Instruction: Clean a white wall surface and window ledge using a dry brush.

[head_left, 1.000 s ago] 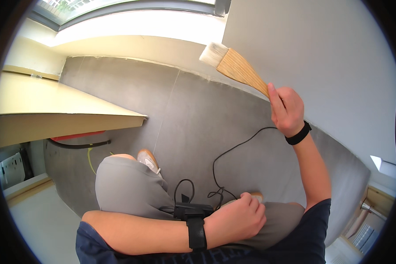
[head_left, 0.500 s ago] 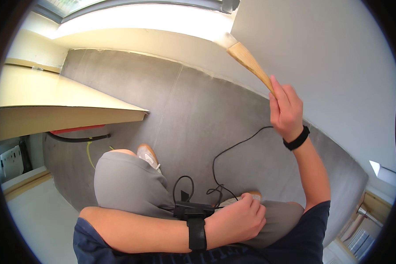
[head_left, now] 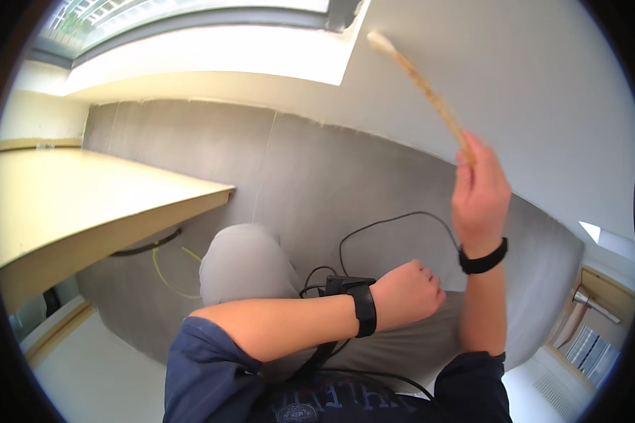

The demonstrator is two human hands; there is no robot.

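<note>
My right hand (head_left: pixel 481 194) is raised and closed round the handle end of a wooden-handled paintbrush (head_left: pixel 430 92). The brush points up and to the left, and its pale bristles lie against or just off the white wall (head_left: pixel 529 106), right of the bright window recess; I cannot tell whether they touch. My left hand (head_left: pixel 408 295) rests in front of my body above my right thigh, its fingers curled; whether anything is inside them is hidden. A black strap with a small black box (head_left: pixel 348 285) sits on the left wrist, and a black band (head_left: pixel 484 258) is round the right.
A window (head_left: pixel 204 28) with a grey frame is at the upper left. A pale yellow board or tabletop (head_left: pixel 106 190) juts in from the left. A black cable (head_left: pixel 388 224) loops over the grey floor (head_left: pixel 317 176). A yellow cord (head_left: pixel 164 271) and dark hose lie beneath the board.
The paintbrush has moved up and right, from the recess's lower corner to the wall beside its edge. My left hand has risen a little, and the view has shifted.
</note>
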